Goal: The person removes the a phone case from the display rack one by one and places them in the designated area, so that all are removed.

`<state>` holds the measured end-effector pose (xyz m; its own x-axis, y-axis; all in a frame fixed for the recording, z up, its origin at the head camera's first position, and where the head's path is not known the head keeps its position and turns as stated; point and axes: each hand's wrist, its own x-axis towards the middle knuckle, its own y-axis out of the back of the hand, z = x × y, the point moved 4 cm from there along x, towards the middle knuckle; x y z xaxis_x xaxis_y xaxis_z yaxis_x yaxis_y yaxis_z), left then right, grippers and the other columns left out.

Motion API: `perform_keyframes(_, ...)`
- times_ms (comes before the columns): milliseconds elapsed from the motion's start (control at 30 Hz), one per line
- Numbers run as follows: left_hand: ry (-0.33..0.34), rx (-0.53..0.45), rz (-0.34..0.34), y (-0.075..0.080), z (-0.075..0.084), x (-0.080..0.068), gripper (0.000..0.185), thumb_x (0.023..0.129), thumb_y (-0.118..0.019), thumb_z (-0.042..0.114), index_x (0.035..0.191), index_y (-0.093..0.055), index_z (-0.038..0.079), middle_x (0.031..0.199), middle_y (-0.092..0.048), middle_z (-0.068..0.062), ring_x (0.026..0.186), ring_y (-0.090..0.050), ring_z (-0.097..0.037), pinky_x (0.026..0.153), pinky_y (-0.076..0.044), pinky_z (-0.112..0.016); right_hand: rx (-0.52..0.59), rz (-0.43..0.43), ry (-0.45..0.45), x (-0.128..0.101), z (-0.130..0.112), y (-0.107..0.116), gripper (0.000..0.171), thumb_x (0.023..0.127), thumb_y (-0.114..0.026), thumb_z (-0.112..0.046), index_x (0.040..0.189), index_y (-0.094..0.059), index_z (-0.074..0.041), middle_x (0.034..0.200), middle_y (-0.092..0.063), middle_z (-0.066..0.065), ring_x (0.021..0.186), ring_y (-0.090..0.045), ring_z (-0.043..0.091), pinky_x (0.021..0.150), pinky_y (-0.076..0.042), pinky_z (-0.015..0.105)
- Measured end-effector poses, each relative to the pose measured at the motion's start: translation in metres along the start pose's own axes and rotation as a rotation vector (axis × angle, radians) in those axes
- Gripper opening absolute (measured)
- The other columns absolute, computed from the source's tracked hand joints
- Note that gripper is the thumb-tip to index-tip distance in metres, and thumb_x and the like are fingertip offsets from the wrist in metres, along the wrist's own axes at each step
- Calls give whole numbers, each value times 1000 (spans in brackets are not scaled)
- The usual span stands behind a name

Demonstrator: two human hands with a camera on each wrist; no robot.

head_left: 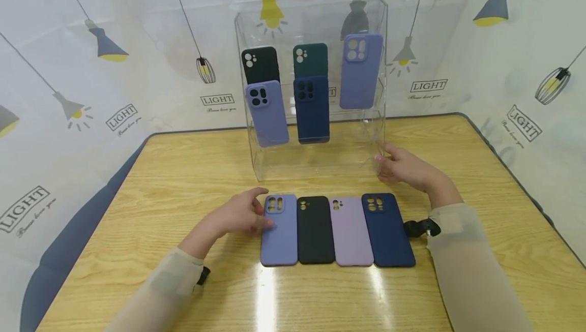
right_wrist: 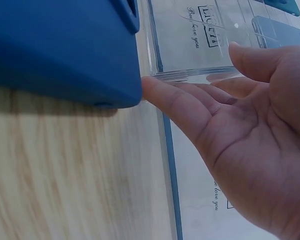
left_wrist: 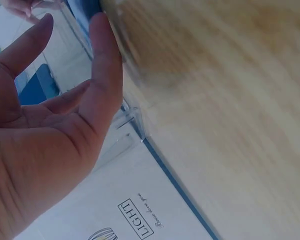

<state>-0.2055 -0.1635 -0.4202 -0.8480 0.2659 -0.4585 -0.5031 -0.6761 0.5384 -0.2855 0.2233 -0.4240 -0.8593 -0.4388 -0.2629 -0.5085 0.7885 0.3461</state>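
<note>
My left hand (head_left: 240, 214) lies at the left edge of a periwinkle phone case (head_left: 280, 243), its thumb overlapping the case in the head view. Its fingers are spread in the left wrist view. My right hand (head_left: 405, 168) is at the lower right side of a clear display rack (head_left: 316, 170), fingertips right at its edge. In the right wrist view its fingers stretch out, thumb apart. To the right of the periwinkle case lie a black case (head_left: 316, 235), a lilac case (head_left: 352, 235) and a navy case (head_left: 391, 235), side by side on the table.
On the rack lean a black case (head_left: 260, 62), a green case (head_left: 311, 60), two periwinkle cases, left (head_left: 270, 123) and right (head_left: 359, 80), and a navy case (head_left: 313, 118). A lamp-patterned cloth (head_left: 174, 103) surrounds the wooden table (head_left: 137, 210) at its back and sides.
</note>
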Motion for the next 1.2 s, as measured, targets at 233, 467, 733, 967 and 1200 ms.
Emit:
perform_keyframes(233,-107,66,49,31,13,-2,80,88,-74,28,154,-29,19,126,-52,-17,81,-68,-29,75,-60,-39,10,-13,13,-1,1,-2,71,107,-39,-32,158,8,-20,143,-36,35,129,-50,43,99,-53,46)
perform_keyframes(467,-228,113,199,76,43,-3,71,90,-72,31,150,-37,19,124,-53,-13,99,-64,-27,76,-59,-38,-83,-2,34,-4,0,0,70,107,-38,-33,158,7,-17,154,-23,33,130,-48,47,98,-53,49)
perform_keyframes(733,-383,184,495,119,78,-2,53,91,-71,29,138,-52,15,122,-56,-10,109,-62,-27,84,-57,-41,-175,-54,69,5,-9,3,81,103,-42,-48,156,14,-27,164,-1,21,142,-32,47,109,-41,58)
perform_keyframes(967,-413,252,643,133,102,9,62,91,-70,33,145,-43,18,145,-45,-10,128,-48,-30,99,-51,-45,-257,-6,73,18,-7,8,81,99,-45,-56,147,19,-52,163,-10,21,140,-34,49,106,-40,64)
perform_keyframes(1200,-372,280,638,132,110,24,74,93,-67,37,154,-28,25,158,-31,-8,133,-46,-32,108,-45,-47,-232,-11,57,17,-6,6,84,100,-45,-54,148,24,-44,164,10,17,144,-22,51,109,-35,66)
